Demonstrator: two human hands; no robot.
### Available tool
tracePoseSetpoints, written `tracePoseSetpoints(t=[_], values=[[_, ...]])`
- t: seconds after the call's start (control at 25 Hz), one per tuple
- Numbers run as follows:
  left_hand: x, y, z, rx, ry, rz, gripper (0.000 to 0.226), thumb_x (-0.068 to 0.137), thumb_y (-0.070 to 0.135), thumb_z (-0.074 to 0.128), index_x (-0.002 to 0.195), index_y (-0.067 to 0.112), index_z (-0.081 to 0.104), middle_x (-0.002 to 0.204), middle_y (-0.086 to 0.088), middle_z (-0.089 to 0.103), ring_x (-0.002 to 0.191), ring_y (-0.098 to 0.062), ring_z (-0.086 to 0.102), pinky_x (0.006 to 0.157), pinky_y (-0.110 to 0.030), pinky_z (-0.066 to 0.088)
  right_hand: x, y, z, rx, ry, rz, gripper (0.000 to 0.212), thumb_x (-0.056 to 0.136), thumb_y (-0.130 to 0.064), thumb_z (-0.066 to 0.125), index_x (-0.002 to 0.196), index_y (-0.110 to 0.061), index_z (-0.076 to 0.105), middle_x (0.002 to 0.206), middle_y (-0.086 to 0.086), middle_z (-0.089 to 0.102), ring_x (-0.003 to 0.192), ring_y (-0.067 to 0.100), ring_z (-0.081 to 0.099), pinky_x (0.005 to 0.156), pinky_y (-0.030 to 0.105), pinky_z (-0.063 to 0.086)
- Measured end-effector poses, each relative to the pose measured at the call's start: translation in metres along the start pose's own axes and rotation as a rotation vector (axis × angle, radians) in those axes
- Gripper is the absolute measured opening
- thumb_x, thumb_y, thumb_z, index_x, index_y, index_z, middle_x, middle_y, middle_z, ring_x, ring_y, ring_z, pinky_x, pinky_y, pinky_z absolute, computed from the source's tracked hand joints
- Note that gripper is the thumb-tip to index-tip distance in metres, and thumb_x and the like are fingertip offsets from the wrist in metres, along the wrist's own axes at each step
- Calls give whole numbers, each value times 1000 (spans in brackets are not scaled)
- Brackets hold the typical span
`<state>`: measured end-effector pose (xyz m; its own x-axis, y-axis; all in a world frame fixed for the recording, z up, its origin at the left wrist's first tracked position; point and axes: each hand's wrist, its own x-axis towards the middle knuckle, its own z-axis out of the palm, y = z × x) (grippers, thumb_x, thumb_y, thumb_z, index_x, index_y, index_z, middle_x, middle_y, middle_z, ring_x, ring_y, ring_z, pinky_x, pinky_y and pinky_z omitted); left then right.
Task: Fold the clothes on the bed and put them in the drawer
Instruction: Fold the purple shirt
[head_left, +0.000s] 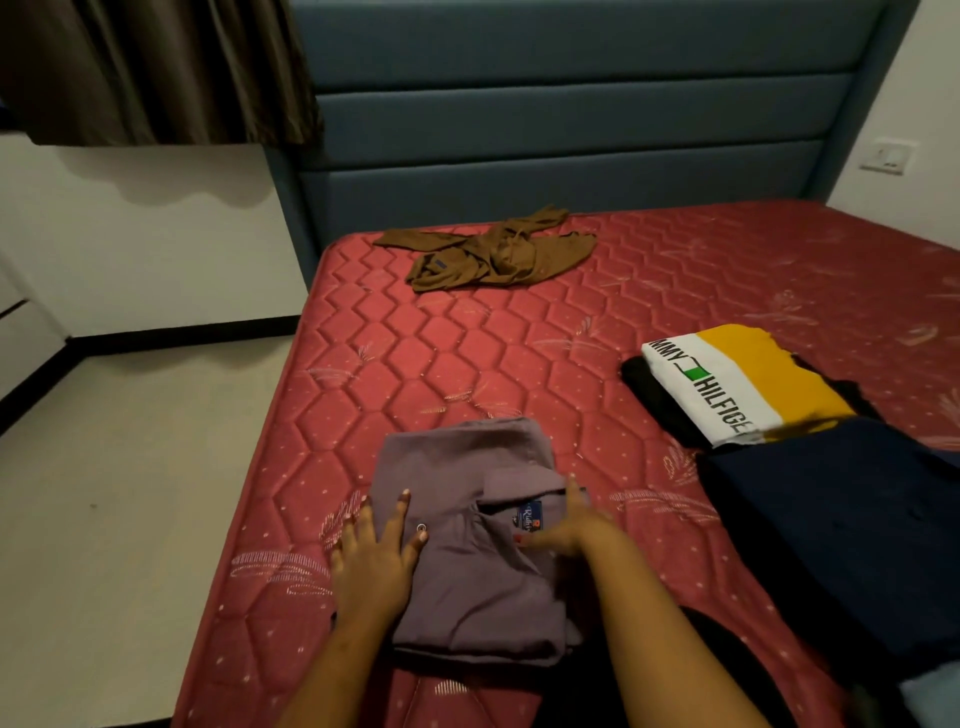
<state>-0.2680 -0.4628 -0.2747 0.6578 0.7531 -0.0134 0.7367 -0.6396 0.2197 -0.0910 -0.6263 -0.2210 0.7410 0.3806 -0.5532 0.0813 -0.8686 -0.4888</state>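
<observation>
Purple shirt (483, 592): where is it found?
— Folded, it is laid on the red bed (467, 353), near the front edge.
— And the grips?
— Both are seen with fingers straight: the left hand (371, 564) is pressed flat on the shirt, the right hand (569, 527), blurred, is spread over the collar (524, 486). A brown garment (488, 254) is crumpled near the headboard (571, 130).

Dim indoor light, wide-angle view.
Soft shadows lie on the red quilted mattress (519, 338); the right hand (566, 525) is motion-blurred, the padded blue headboard (571, 119) bows toward the sides, and the mattress's near right corner is dark and smeared.
</observation>
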Motion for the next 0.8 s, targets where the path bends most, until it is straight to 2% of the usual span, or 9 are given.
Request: tracePoseSetpoints(t=[0.16,0.28,0.36,0.44,0.52,0.6,0.68,0.72,0.8], values=[[1,7,-10,-136,-28,-93,58,88,67,41,143,51,30,150,-14,29,127,-37,35,105,-43,32,0,-5,12,2,-99,-59,133,69,-23,85,148,-35,-20,156,21,21,134,36,39,105,43,40],[9,4,-20,-444,-73,-155,47,82,40,71,126,33,56,123,-19,48,114,-35,50,96,-35,41,5,-7,7,90,21,-161,112,73,-6,78,152,-38,6,148,16,38,122,33,52,98,40,47],[7,5,-30,-752,-148,-194,22,79,13,76,95,16,62,94,-11,58,91,-26,58,75,-25,47,3,-15,-3,-5,230,-259,90,83,-14,68,149,-47,16,138,12,49,118,33,55,95,38,45],[-12,20,-28,-1028,-262,-275,22,79,-5,71,77,10,56,75,-7,58,68,-18,54,53,-18,45,0,-28,-8,-194,600,-371,79,91,-9,50,147,-52,14,125,7,56,109,33,57,91,41,43],[-38,45,-13,-1207,-360,-369,20,80,-10,67,81,7,58,72,-14,60,52,-18,52,45,-20,45,6,-39,-8,-260,1026,-505,80,82,-2,42,148,-44,24,117,5,61,95,32,60,84,43,45],[-60,68,-5,-1361,-504,-408,25,78,-14,66,93,5,59,72,-18,62,44,-20,53,42,-24,47,19,-43,-4,-263,1206,-533,77,79,-7,53,147,-36,27,128,5,58,105,31,59,90,49,43],[-59,73,-11,-1332,-555,-370,31,74,-9,72,96,10,60,77,-11,65,46,-14,56,48,-26,52,26,-47,5,-212,1125,-466,85,79,-18,70,149,-31,24,140,5,51,120,33,53,98,55,39],[-52,68,-17,-1204,-527,-313,27,76,0,73,93,17,62,84,-8,67,51,-11,58,55,-28,55,26,-47,11,-171,1045,-458,89,78,-22,73,150,-29,21,142,7,49,124,34,51,100,57,38],[-37,51,-34,-683,-367,-201,10,83,24,69,89,29,64,95,0,70,75,-14,67,74,-30,55,29,-43,23,-140,886,-392,89,87,-29,64,153,-29,4,150,8,39,135,34,40,106,60,29]])
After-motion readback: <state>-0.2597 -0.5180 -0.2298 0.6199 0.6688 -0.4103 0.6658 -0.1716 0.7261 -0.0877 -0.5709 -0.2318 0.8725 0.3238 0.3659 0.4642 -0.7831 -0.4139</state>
